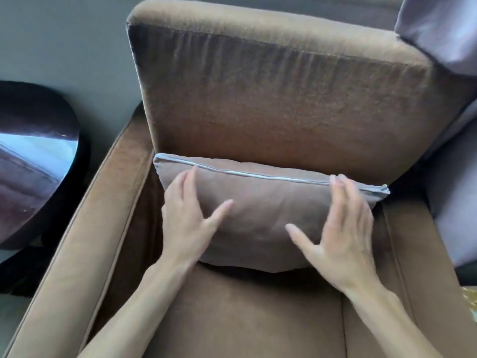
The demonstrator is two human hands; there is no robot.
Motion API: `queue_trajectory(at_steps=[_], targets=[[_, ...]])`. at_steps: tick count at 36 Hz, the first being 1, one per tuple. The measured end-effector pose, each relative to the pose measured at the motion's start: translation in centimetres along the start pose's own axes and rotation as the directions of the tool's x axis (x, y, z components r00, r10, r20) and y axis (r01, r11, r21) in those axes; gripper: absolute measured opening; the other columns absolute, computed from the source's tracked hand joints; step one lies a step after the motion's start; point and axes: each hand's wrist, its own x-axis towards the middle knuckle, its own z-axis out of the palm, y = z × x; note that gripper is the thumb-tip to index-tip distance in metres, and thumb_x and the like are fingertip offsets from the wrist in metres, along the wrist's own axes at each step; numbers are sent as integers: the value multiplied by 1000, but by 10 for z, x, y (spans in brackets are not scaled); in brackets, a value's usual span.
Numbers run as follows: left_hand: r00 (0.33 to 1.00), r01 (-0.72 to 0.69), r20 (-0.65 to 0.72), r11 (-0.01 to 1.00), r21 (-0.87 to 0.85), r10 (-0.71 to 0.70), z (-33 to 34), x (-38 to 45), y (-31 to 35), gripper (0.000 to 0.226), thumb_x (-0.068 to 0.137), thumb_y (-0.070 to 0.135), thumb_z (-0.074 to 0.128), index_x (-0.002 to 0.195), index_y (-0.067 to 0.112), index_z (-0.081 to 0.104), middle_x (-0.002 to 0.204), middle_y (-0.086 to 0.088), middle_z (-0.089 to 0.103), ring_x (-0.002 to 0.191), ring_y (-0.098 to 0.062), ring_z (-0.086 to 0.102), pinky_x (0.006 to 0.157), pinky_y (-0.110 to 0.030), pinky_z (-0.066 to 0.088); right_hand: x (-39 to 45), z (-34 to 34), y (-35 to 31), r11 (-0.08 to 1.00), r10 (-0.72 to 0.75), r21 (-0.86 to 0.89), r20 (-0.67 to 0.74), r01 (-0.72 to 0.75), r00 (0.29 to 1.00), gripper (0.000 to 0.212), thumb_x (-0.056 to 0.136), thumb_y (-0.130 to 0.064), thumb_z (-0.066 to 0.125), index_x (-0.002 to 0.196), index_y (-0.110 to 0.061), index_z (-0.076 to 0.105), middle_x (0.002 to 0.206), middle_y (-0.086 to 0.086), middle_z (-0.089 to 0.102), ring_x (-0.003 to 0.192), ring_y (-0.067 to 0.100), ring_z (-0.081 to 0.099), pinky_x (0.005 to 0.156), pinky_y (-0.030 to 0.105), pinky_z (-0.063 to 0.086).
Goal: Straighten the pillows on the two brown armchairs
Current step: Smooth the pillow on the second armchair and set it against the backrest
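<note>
Brown pillow [260, 210] leans on armchair [271, 99] back — both hands [185, 218] flat; fingers spread.

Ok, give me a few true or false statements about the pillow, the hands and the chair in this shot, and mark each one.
1. The pillow leans against the armchair's backrest. True.
2. The pillow's zipper runs along its top edge. True.
3. Only one hand touches the pillow. False: the left hand and the right hand both lie on it.
4. Both hands have their fingers spread flat, not closed in a grip. True.
5. The pillow lies on the floor beside the chair. False: it sits on the seat cushion.
</note>
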Motion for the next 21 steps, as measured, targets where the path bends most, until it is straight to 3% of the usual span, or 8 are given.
queue_trajectory(at_steps=[2,3,5,8,10,14,18,21], targets=[[899,-427,225,869,251,376,6,8,18,131,55,74,76,157,16,18,163,-13,21,150,-34,19,119,-54,22,10,15,-11,943,-260,-143,241,299,935,131,64,-71,75,160,-5,16,167,23,17,155,39,18,121,64,18],[824,-554,331,776,302,459,16,13,16,142,47,74,79,158,13,13,165,-14,15,152,-36,12,119,-57,19,17,22,-19,910,-302,-187,315,371,900,141,57,-73,79,161,-5,12,168,23,12,156,39,13,120,67,16],[728,-662,543,637,396,419,31,19,16,155,43,70,82,158,8,-1,167,-14,2,154,-36,-1,121,-58,12,30,39,-27,854,-268,-290,466,431,843,154,51,-74,82,160,-1,2,170,23,2,158,37,3,120,69,10],[685,-713,643,499,493,343,42,39,2,154,53,63,83,154,10,-20,167,-10,-13,153,-33,-11,123,-55,0,50,53,-18,779,-222,-396,553,487,803,155,59,-74,78,157,0,-16,170,18,-13,158,33,-9,121,68,2],[693,-714,642,442,543,330,39,57,-4,147,59,62,80,154,12,-21,168,-6,-9,154,-30,-5,123,-54,1,60,56,-5,760,-208,-416,571,499,794,152,63,-75,76,157,-3,-19,171,13,-13,158,29,-9,121,66,-1],[737,-669,608,439,599,295,29,80,-17,132,71,64,71,155,14,-17,168,-1,-1,155,-24,5,123,-54,4,70,52,26,739,-220,-430,574,519,789,150,56,-78,76,161,-3,-2,172,12,7,158,30,9,123,65,6],[767,-638,579,430,639,278,9,86,-44,124,67,64,75,159,13,8,165,-2,23,150,-25,26,120,-52,20,70,36,68,759,-174,-454,549,467,817,154,45,-76,82,159,-3,8,167,13,28,152,34,30,119,67,19],[815,-574,525,468,672,244,-6,90,-64,122,60,61,81,156,11,25,157,-4,39,143,-27,39,113,-52,30,61,21,99,795,-128,-466,496,388,859,147,44,-63,92,158,-2,22,162,13,38,146,35,41,113,70,30]])
